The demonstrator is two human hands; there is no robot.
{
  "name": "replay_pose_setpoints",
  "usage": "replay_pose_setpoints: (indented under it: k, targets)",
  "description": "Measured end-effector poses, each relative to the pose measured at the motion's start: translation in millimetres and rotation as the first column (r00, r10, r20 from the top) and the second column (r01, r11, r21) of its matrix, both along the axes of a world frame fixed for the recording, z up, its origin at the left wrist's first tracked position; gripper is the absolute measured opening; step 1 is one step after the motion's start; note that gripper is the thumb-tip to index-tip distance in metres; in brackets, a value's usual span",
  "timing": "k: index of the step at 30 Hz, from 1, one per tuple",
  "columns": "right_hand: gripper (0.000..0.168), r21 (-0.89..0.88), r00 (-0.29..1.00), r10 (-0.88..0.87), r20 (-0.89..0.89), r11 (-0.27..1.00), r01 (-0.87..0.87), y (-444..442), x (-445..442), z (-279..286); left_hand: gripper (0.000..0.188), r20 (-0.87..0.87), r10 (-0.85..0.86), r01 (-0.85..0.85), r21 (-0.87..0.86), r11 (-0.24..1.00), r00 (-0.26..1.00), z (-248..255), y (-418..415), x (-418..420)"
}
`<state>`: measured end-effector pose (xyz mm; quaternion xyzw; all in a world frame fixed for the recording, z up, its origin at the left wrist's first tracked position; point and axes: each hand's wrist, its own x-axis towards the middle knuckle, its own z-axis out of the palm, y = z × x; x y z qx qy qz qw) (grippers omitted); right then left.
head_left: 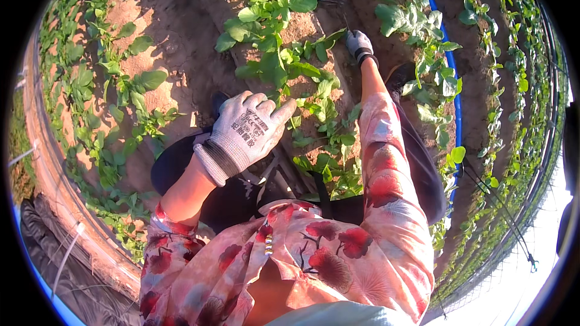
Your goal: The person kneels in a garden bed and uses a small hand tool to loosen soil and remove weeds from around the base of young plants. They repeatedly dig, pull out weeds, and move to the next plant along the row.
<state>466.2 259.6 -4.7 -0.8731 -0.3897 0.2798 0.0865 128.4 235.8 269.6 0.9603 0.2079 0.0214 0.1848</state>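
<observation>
My left hand [249, 131], in a pale knitted work glove bearing print, is held over the near part of a row of leafy green plants [272, 61]. Its fingers point forward and bend down at the tips; whether they hold anything is hidden. My right hand [359, 44], gloved in grey, reaches forward to the right edge of the same row. It is closed on a thin tool, whose slim shaft runs forward to what looks like a small metal blade [330, 0] above the soil. A leaf lies just left of this hand.
Further leafy rows grow at the left [108, 113] and the right [435, 31]. A blue hose [454, 86] runs along the right row. My dark-trousered knees are bent on both sides of the middle row. Thin black cords [503, 217] hang at the lower right.
</observation>
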Motion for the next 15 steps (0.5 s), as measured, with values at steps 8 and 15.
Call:
replay_pose_setpoints:
  k: [8,15]
  targets:
    - [0.052,-0.288,0.967,-0.252,0.028,0.924,0.249,-71,-25,-4,0.045,-0.122,-0.015,0.008,-0.057,0.998,0.992,7,5,1]
    - [0.059,-0.35,0.897,-0.442,-0.013,0.843,0.41,-166,-25,-41,0.045,-0.103,0.04,-0.044,-0.031,0.999,0.994,14,2,-14]
